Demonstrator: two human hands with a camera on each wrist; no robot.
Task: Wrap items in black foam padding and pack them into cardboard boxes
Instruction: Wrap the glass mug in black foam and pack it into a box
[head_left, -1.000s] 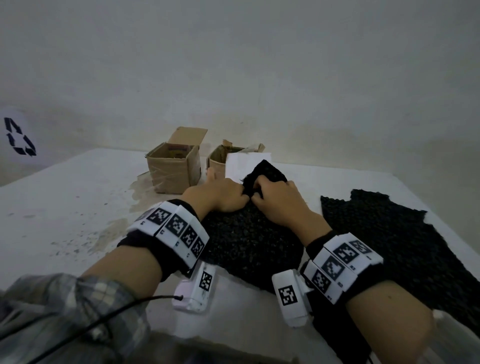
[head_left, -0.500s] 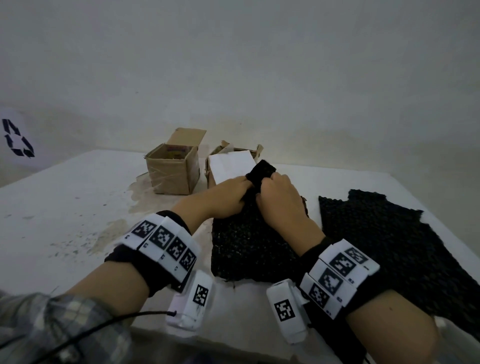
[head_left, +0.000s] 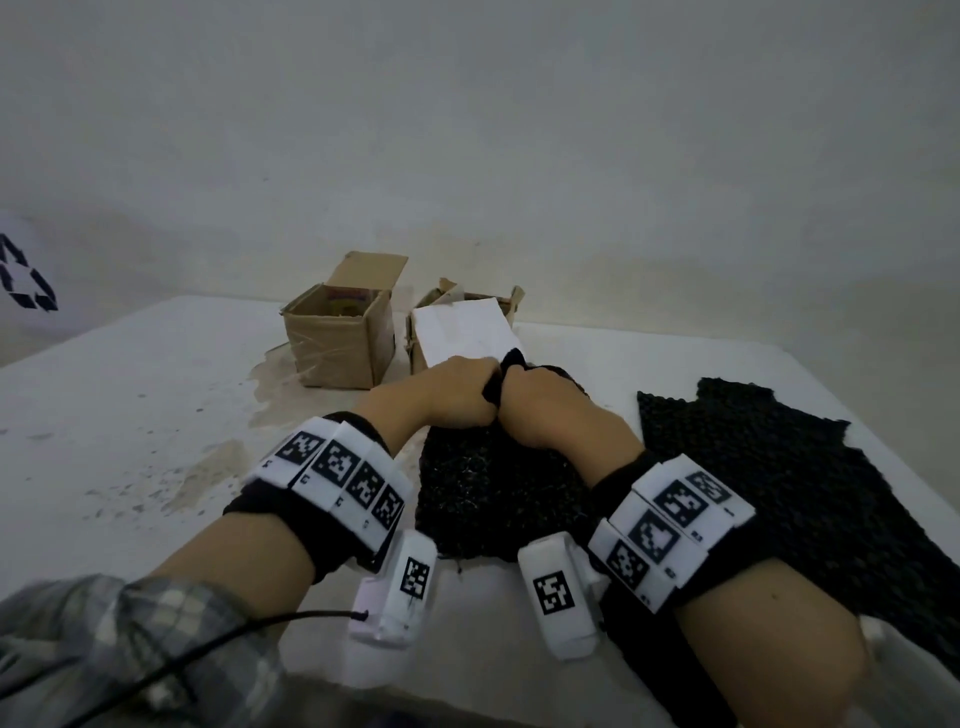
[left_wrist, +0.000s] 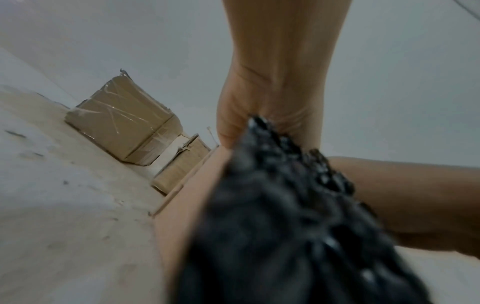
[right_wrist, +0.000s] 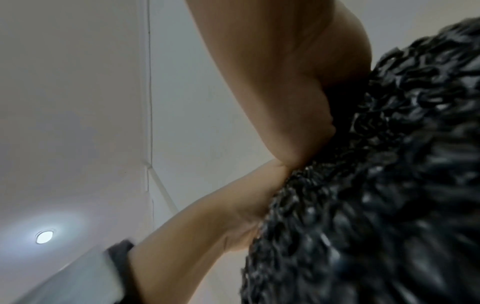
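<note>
A sheet of black foam padding (head_left: 493, 499) lies on the white table (head_left: 130, 415), its far end bunched up between my two hands. My left hand (head_left: 457, 389) and my right hand (head_left: 540, 405) sit side by side and both grip the gathered foam (left_wrist: 285, 205). A white box (head_left: 462, 332) rises just beyond my hands, its near end hidden by them. In the right wrist view the knobbly foam (right_wrist: 376, 185) fills the right side, with my right hand (right_wrist: 298, 102) clutching it. What the foam covers is hidden.
Two open cardboard boxes stand at the back: one (head_left: 337, 338) on the left with something colourful inside, another (head_left: 478, 301) behind the white box. A second black foam sheet (head_left: 779, 467) lies flat on the right. Stains mark the table's left half.
My hands have drawn closer together and gathered the foam's far end into a tighter bunch. The white box has tilted up and now shows more beyond my hands.
</note>
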